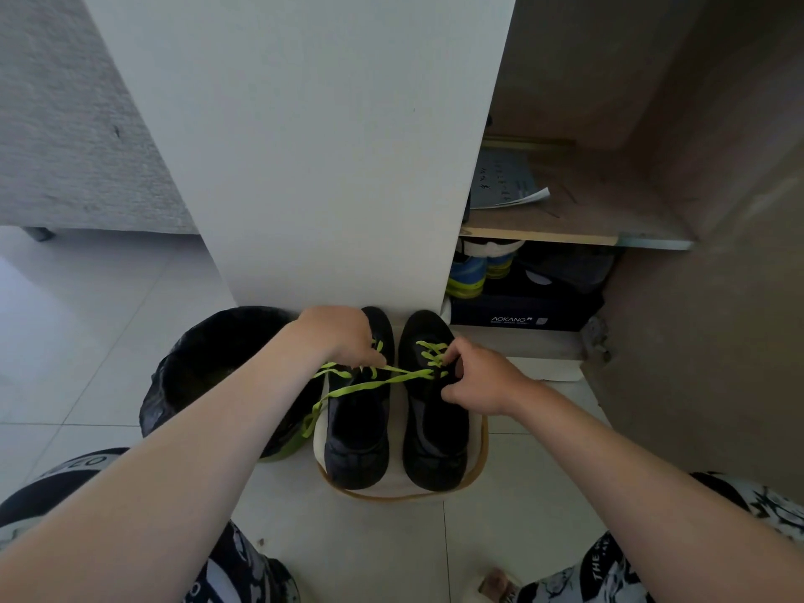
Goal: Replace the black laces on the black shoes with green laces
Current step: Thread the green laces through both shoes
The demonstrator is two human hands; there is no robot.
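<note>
Two black shoes stand side by side on a cream mat (402,483), toes toward a white panel. The right shoe (435,433) has a green lace (374,383) crossed through its upper eyelets. Two loose ends of that lace run left across the left shoe (356,433). My left hand (343,335) pinches one lace end above the left shoe's front. My right hand (478,380) has its fingers curled at the right shoe's eyelets, gripping the lace and tongue area. No black lace is visible.
A bin lined with a black bag (222,376) stands just left of the shoes. The white cabinet panel (313,167) rises behind them. To the right, an open cabinet holds a dark shoebox (522,315), blue-yellow trainers (470,272) and papers (504,185) on a shelf. My knees frame the bottom.
</note>
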